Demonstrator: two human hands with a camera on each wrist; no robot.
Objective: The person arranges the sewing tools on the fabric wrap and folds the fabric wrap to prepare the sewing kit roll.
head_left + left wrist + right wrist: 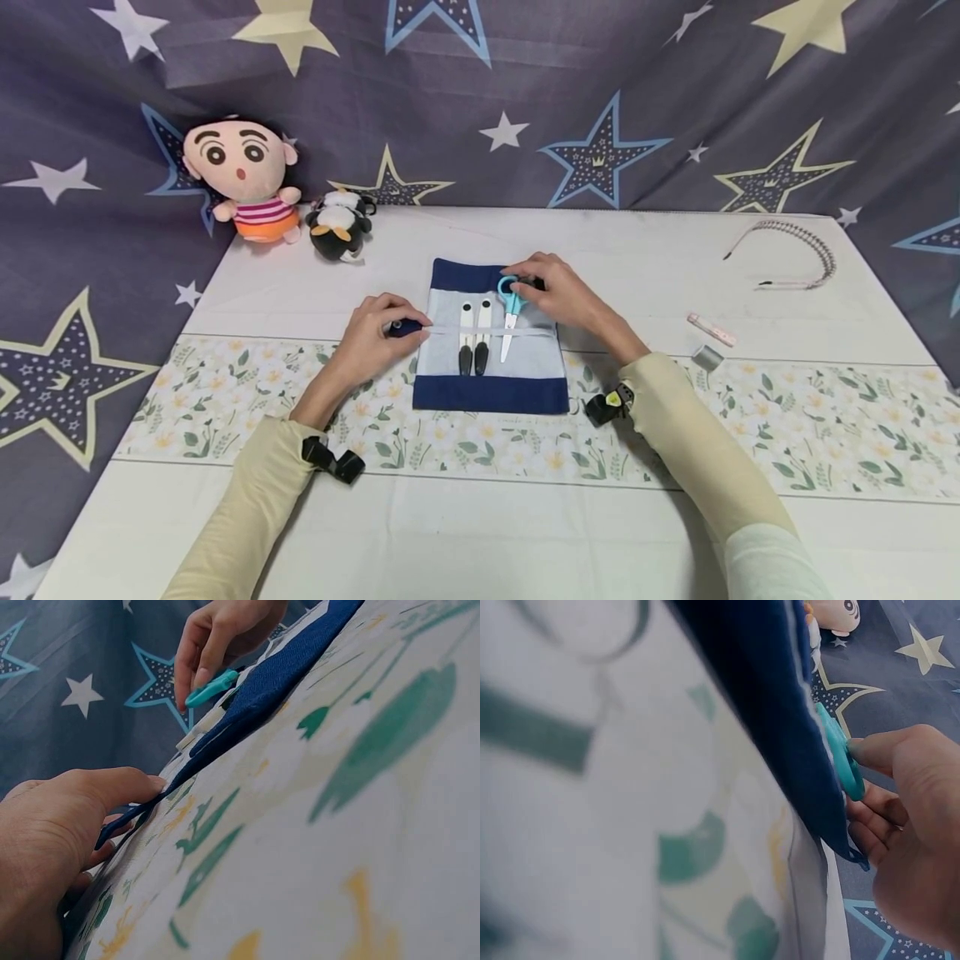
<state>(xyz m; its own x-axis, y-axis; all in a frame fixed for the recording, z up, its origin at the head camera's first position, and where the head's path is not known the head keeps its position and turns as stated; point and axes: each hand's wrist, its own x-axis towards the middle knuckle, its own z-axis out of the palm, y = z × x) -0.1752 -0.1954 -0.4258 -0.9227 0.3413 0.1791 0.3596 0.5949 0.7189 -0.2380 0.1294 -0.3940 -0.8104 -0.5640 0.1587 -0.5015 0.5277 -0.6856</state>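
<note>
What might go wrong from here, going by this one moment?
The bare-bladed scissors in the right hand might snag the white band or the cloth pouch. They could also nudge the two black-ended tools beside them. And a tug from the left hand, pinching at the pouch's left edge, may shift everything.

- Turquoise-handled metal scissors (511,320): held by the right hand (558,290).
- Rectangular navy-and-pale-blue fabric case (491,394): laid open, left side pinched by the left hand (372,335).
- Two slim white-and-black tools (482,321): laid side by side on it.
</note>
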